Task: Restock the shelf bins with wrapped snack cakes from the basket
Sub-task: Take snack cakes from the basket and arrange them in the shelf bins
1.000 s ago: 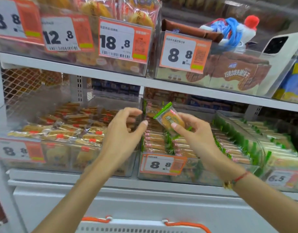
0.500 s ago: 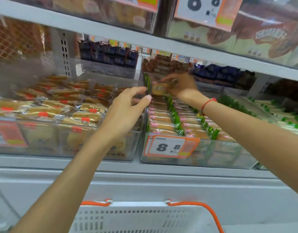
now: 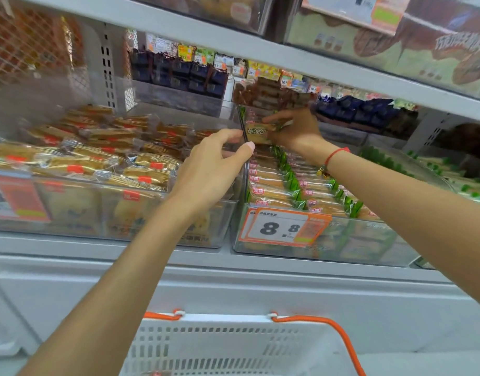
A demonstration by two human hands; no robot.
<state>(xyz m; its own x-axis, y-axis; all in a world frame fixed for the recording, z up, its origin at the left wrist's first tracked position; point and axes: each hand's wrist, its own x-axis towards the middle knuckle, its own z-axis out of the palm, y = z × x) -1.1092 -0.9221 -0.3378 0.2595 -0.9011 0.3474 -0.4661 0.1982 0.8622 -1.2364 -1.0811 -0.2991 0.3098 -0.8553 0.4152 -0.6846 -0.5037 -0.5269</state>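
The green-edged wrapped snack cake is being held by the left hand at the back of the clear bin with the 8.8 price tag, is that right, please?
Not quite: the head view shows the right hand holding the green-edged wrapped snack cake at the back of the clear bin with the 8.8 price tag. The left hand holds no cake.

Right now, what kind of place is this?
Most likely a supermarket snack aisle. An orange-and-white price tag reading 8.8 is clipped to a clear plastic shelf bin packed with wrapped snack cakes, and a white plastic shopping basket with orange handles sits below the grey metal shelving.
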